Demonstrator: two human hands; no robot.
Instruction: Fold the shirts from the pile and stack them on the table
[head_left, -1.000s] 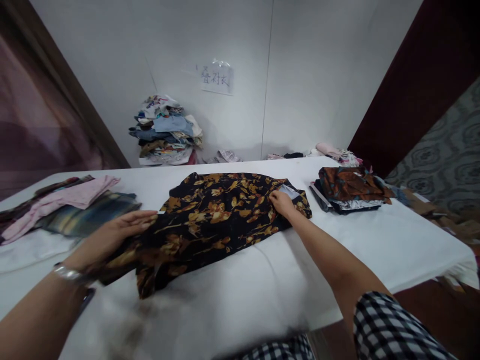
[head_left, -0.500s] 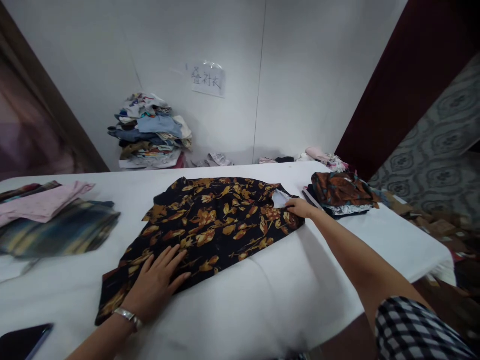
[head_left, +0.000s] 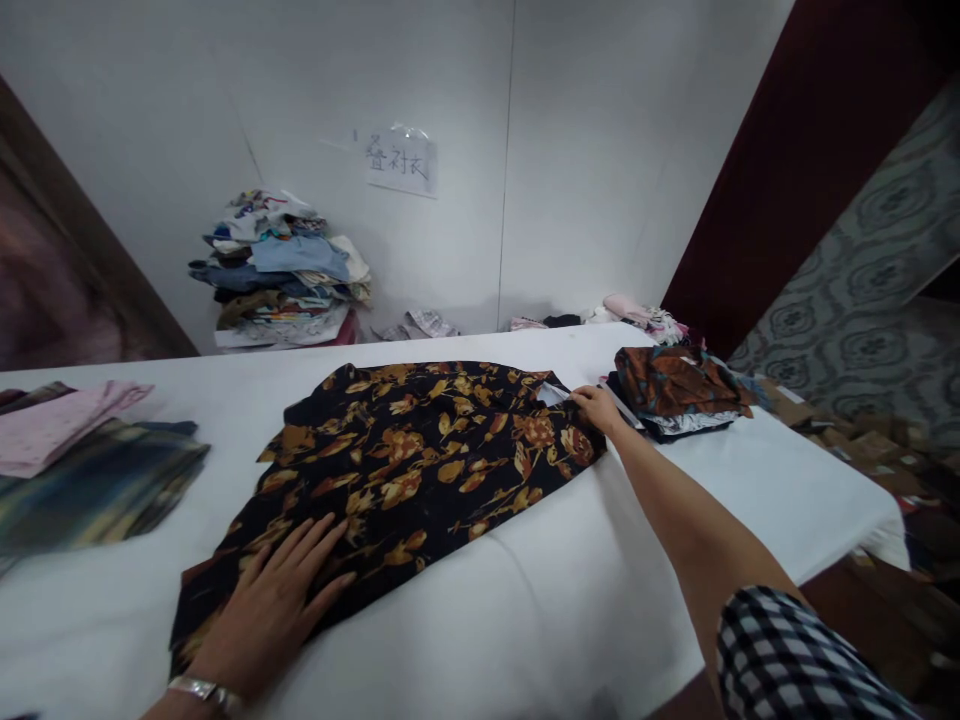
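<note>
Surface: white-covered table (head_left: 555, 600), reaching back to the wall.
Centre: black shirt with gold flowers (head_left: 405, 470), spread flat.
Left edge: pink cloth (head_left: 52, 425) over a dark striped garment (head_left: 97, 490).
Right: folded stack topped by a rust-brown print (head_left: 675, 388).
Far edge: small crumpled garments (head_left: 637, 312).

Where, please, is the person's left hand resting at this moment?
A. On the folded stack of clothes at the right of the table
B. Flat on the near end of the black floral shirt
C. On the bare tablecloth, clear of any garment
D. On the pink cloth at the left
B: the left hand lies palm down, fingers spread, on the near end of the black floral shirt, while the right hand is at the shirt's far end.
</note>
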